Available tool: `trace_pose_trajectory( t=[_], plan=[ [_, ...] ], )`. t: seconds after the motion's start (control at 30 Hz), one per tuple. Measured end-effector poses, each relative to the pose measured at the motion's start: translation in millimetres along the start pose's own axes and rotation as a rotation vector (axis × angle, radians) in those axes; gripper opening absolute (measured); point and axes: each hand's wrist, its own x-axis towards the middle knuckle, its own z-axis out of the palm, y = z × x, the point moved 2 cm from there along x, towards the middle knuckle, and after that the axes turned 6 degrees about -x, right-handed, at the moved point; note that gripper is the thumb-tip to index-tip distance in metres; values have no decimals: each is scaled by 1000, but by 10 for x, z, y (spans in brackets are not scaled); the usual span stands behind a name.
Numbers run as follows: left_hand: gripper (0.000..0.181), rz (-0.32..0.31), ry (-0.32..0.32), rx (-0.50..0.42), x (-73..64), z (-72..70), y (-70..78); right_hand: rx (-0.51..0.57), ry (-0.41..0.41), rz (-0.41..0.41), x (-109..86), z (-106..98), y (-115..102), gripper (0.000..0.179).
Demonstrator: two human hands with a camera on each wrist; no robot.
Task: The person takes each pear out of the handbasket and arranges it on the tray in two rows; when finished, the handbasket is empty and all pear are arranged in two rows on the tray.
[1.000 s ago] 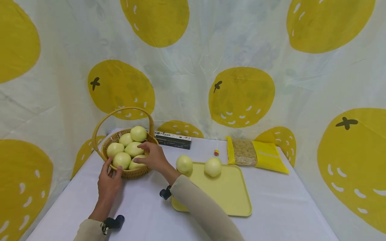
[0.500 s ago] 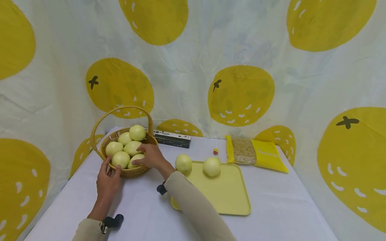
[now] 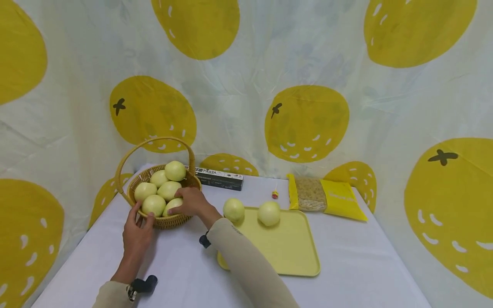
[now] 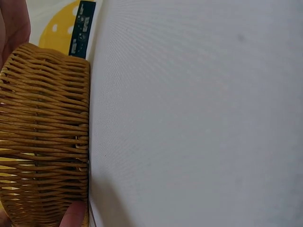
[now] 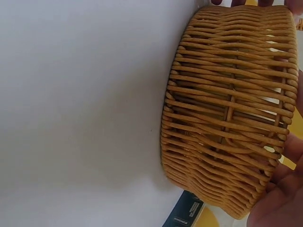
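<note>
A woven wicker basket [image 3: 173, 221] with a tall arched handle stands at the left of the table, holding several pale green round fruits [image 3: 144, 191]. My left hand [image 3: 136, 233] holds its near-left side, fingers at the rim. In the left wrist view, one fingertip [image 4: 74, 215] presses the wicker wall low down. Inside the basket's right side, my right hand [image 3: 192, 202] grips a pale green fruit [image 3: 172, 205] between thumb and fingers. The hand covers part of that fruit. In the right wrist view, the hand [image 5: 279, 203] reaches over the basket rim.
Two more pale fruits [image 3: 269, 213] sit at the far edge of a yellow tray [image 3: 285, 248], right of the basket. Behind are a dark pasta box [image 3: 219, 179], a small lollipop [image 3: 275, 194] and a yellow bag [image 3: 327, 199]. A patterned curtain [image 3: 239, 107] hangs at the back.
My right hand's fingers, earlier spread wider over the fruits, have drawn in and lowered around the front right one. The left hand stays at the basket's side.
</note>
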Motion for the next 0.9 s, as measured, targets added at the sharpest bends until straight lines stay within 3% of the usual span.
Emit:
trace_pose_trajectory(
  t=[0.2, 0.37, 0.9],
  plan=[
    [70, -9, -5, 9, 7, 11, -2, -84, -4, 3, -19, 11, -42, 57],
    [70, 1, 1, 8, -5, 10, 13, -89, 37, 10, -30, 28, -40, 56],
    [69, 6, 10, 21, -8, 8, 0, 150, 137, -36, -75, 107, 106, 61]
  ],
)
